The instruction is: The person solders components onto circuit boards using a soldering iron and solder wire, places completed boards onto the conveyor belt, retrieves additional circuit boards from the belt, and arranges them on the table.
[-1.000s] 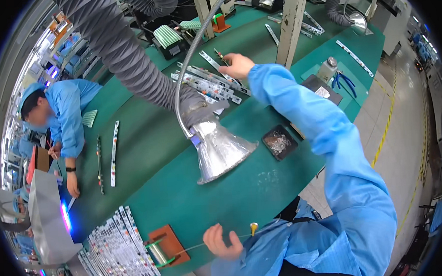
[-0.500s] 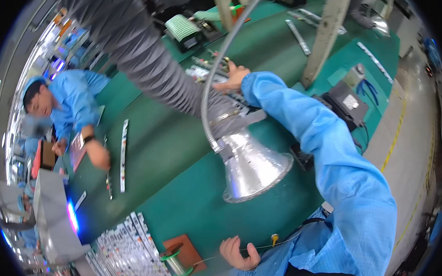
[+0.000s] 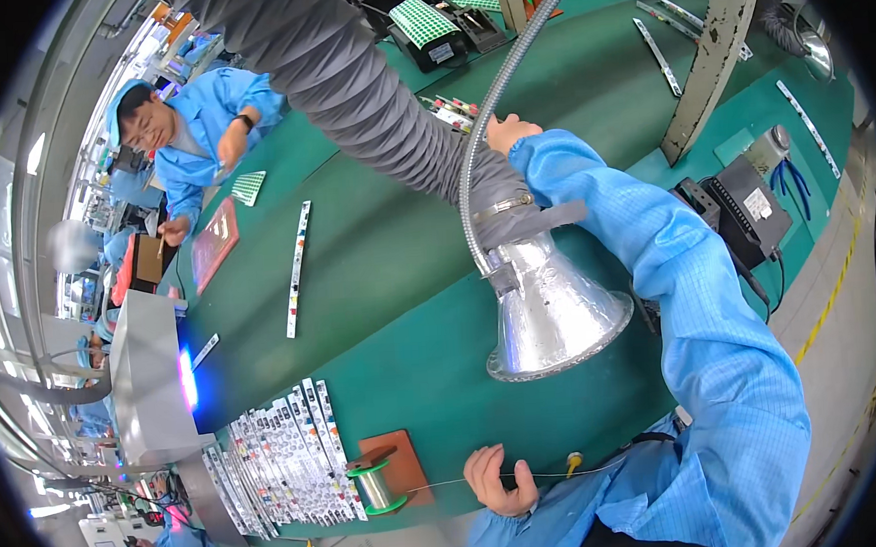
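Near the front edge of the green bench, my left hand [image 3: 498, 480] has its fingers loosely curled and its thumb apart. A thin wire [image 3: 439, 486] runs to it from a green-rimmed spool [image 3: 375, 489]; I see no firm hold on the wire. My right arm stretches far over the bench. Its hand [image 3: 512, 133] is at a group of narrow component boards [image 3: 452, 112], partly hidden by a grey flexible hose, so its grip does not show. Many similar board strips [image 3: 289, 460] lie side by side left of the spool.
A metal extraction hood [image 3: 554, 312] on the grey hose [image 3: 369, 89] hangs between my hands. A painted post [image 3: 715, 71] and a black box-shaped unit [image 3: 752, 208] stand at the right. One board strip [image 3: 298, 271] lies mid-bench. A co-worker in blue [image 3: 193, 128] is across the bench.
The view has shifted, moving the bench rightward in the picture. My right hand is now more covered by the hose. The co-worker's hand has lifted away; a strip beneath it is gone from there.
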The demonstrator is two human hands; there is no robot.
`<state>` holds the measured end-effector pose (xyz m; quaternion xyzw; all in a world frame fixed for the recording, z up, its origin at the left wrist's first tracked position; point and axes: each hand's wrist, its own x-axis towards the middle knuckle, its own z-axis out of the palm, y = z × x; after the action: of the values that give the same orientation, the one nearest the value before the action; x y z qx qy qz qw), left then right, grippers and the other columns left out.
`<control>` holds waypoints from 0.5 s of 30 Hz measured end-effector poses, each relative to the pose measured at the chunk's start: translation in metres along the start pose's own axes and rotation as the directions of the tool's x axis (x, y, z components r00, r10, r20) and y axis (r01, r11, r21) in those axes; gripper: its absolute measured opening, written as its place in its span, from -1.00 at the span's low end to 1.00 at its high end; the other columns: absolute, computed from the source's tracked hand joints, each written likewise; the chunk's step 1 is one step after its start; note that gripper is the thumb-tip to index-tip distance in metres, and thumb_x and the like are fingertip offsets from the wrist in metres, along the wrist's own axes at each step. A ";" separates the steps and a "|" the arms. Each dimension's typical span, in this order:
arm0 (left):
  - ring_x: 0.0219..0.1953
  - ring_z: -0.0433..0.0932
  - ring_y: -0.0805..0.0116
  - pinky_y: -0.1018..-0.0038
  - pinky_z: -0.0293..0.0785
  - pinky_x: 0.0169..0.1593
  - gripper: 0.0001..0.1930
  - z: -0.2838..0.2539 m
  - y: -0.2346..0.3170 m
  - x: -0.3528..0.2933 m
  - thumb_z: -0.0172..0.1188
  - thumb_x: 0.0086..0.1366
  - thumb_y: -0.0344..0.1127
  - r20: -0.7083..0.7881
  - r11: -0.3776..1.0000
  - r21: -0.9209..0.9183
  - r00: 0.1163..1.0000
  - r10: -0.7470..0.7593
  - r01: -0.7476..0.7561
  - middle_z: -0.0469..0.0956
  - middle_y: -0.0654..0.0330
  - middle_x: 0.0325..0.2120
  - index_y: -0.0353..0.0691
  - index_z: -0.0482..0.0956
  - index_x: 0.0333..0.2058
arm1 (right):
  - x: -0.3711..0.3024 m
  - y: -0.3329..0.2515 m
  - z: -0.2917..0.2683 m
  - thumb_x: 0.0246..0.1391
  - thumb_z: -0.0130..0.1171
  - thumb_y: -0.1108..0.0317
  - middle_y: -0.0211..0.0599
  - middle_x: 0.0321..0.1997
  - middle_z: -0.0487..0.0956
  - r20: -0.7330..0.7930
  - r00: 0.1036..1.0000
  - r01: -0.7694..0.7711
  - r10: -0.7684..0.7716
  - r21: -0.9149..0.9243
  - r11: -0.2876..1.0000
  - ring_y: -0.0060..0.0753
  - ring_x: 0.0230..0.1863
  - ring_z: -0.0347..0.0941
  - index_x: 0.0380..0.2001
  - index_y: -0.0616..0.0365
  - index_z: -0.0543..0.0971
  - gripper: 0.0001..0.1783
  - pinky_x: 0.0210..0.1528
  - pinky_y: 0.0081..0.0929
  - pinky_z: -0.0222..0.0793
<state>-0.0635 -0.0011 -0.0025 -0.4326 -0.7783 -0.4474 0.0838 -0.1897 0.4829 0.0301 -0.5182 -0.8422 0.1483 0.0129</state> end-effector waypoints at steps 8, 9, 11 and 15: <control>-0.19 0.44 0.02 0.26 0.36 -0.06 -0.67 0.001 0.000 0.000 0.16 -0.06 -0.48 -0.047 1.000 -0.013 0.999 -0.016 0.016 0.52 0.02 -0.27 -0.39 0.47 -0.23 | 0.010 0.006 0.005 -0.08 0.09 0.21 0.12 0.13 0.31 0.097 0.989 0.116 -0.109 -0.066 0.991 0.21 0.05 0.36 0.32 -0.12 -0.05 -0.11 0.04 0.01 0.30; -0.19 0.44 0.02 0.26 0.36 -0.06 -0.67 0.001 0.001 0.000 0.16 -0.06 -0.48 -0.049 1.000 -0.011 0.999 -0.017 0.016 0.52 0.02 -0.27 -0.39 0.47 -0.23 | 0.011 0.004 0.010 -0.08 0.09 0.21 0.12 0.13 0.31 0.057 0.992 0.118 -0.114 -0.074 0.990 0.21 0.05 0.36 0.32 -0.12 -0.05 -0.11 0.04 0.01 0.30; -0.18 0.44 0.03 0.26 0.37 -0.07 -0.68 0.000 0.000 0.000 0.16 -0.05 -0.49 -0.030 1.000 -0.012 0.999 -0.023 0.022 0.52 0.02 -0.27 -0.39 0.48 -0.23 | 0.016 0.002 0.013 -0.08 0.13 0.15 0.13 0.05 0.39 0.013 0.989 0.151 -0.150 -0.071 0.986 0.13 0.00 0.41 0.32 -0.13 -0.07 -0.08 0.04 -0.05 0.32; -0.21 0.45 0.03 0.27 0.38 -0.08 -0.70 0.000 0.001 -0.001 0.18 -0.04 -0.46 -0.078 0.999 0.007 0.996 -0.032 0.033 0.53 0.05 -0.29 -0.37 0.49 -0.26 | 0.023 0.024 0.003 -0.42 0.39 0.16 0.05 -0.21 0.55 0.045 0.974 0.198 -0.221 0.304 0.932 -0.07 -0.15 0.50 0.29 0.10 -0.06 0.18 -0.09 -0.30 0.40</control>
<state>-0.0626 -0.0017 -0.0025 -0.4016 -0.7831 -0.4622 0.1086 -0.1794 0.5123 0.0182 -0.4112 -0.8607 0.2912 0.0732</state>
